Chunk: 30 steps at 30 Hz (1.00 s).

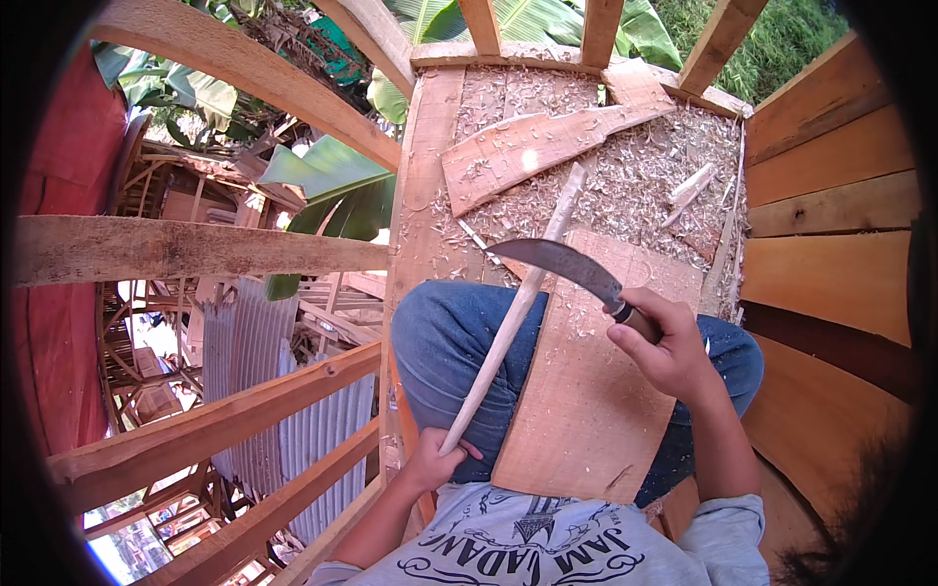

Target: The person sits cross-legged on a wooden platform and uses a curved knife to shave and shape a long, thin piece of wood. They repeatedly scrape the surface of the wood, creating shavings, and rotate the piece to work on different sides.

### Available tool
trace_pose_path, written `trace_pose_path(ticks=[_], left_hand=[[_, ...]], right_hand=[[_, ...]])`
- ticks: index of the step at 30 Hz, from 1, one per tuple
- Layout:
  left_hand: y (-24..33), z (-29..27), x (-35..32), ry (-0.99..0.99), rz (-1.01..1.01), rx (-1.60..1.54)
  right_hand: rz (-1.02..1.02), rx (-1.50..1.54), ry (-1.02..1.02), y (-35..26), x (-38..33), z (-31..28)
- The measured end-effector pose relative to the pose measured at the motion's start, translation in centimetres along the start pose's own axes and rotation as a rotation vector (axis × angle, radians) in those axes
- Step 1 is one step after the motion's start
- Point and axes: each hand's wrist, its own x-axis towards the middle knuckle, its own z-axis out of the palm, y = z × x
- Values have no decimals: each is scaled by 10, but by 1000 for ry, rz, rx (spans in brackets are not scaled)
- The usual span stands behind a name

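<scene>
My left hand (436, 459) is closed round the lower end of a long, pale wooden stick (498, 356). The stick slants up and away from me over my left thigh, its far end whittled narrower. In my right hand (668, 342) is a sickle (567, 265), gripped by its brown wooden handle. Its curved dark blade points left and crosses the stick's upper half; whether the two touch I cannot tell. A broad wooden board (581, 391) lies across my lap under the right hand, running from my belly to the floor ahead.
Wood shavings (635, 176) cover the plank floor ahead. On them lie a large cut board (532, 151) and a small wood offcut (690, 190). Wooden rails (195, 249) bound the left side, with a drop beyond. A plank wall (831, 283) stands close on the right.
</scene>
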Motion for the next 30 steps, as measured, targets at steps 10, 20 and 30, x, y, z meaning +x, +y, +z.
trace_pose_path(ticks=[10,20,30], left_hand=[[0,3,2,11,26,47],[-3,-1,0,-10,1,2],[-2,-3,2,-45,-3,-46]], right_hand=[[71,356,-47,1,5,13],[155,497,18,2,8,3],[-522,-482,646,30,22,3]])
